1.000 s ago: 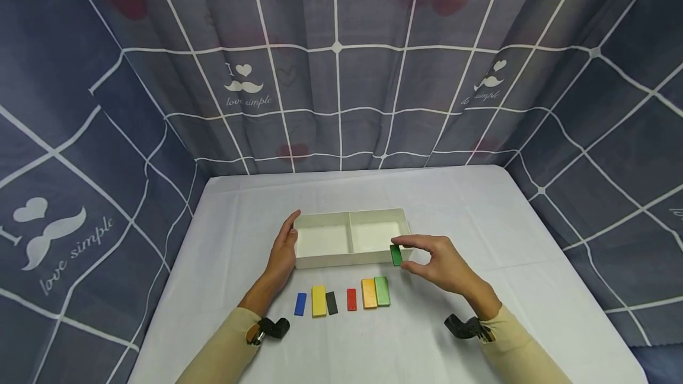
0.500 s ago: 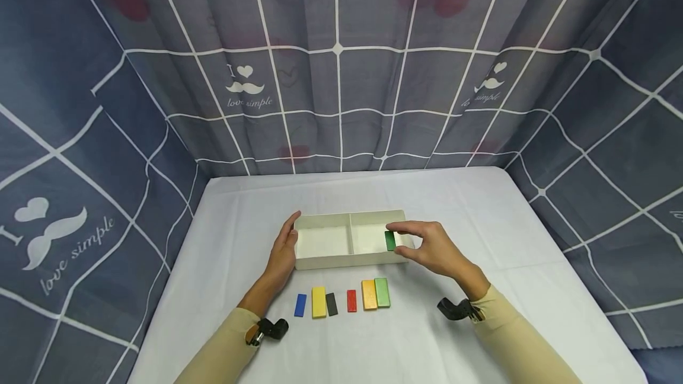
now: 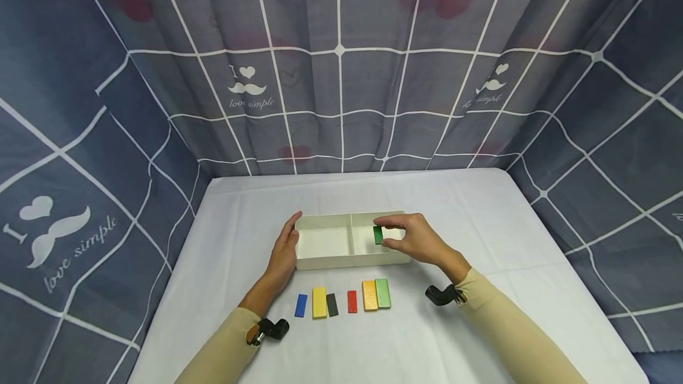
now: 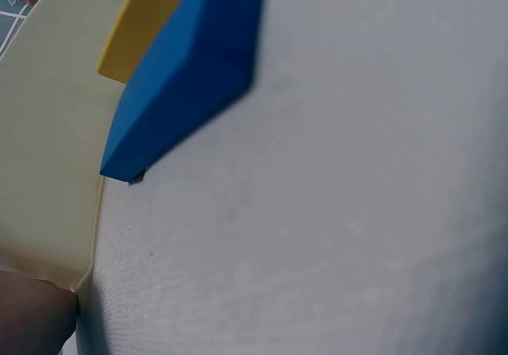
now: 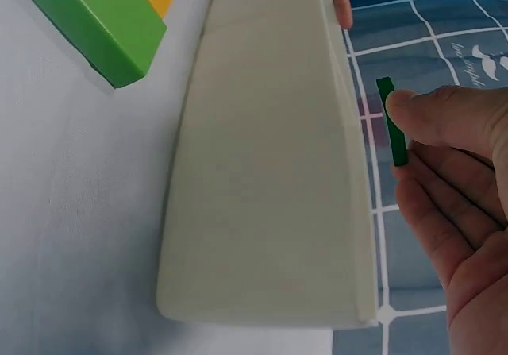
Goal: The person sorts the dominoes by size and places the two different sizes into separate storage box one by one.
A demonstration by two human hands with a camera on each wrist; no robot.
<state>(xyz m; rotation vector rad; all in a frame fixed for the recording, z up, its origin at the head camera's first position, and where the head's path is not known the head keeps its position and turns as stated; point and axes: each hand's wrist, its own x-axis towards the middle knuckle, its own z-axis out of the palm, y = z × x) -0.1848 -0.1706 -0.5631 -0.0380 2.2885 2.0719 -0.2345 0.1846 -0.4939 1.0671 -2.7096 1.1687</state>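
My right hand [image 3: 420,238] pinches a small dark green block [image 3: 377,235] between thumb and fingers, above the right compartment of a white two-part box [image 3: 347,262]. In the right wrist view the thin green block [image 5: 394,125] stands upright in the pinch, beyond the box's long wall [image 5: 262,164]. My left hand [image 3: 281,256] rests against the box's left end, with its fingers reaching toward the far corner. Along the near side of the box lie a blue block [image 3: 301,306], a yellow block [image 3: 319,303], a black block [image 3: 332,305], a red block [image 3: 352,301], an orange block [image 3: 369,296] and a light green block [image 3: 382,294].
A white cloth [image 3: 459,325] covers the table. Dark checked curtains [image 3: 341,82] surround it at the back and both sides. A divider [image 3: 351,234] splits the box into two compartments.
My right hand has carried the dark green block left and away from me, from over the box's near wall to over the right compartment. The left hand has stayed against the box.
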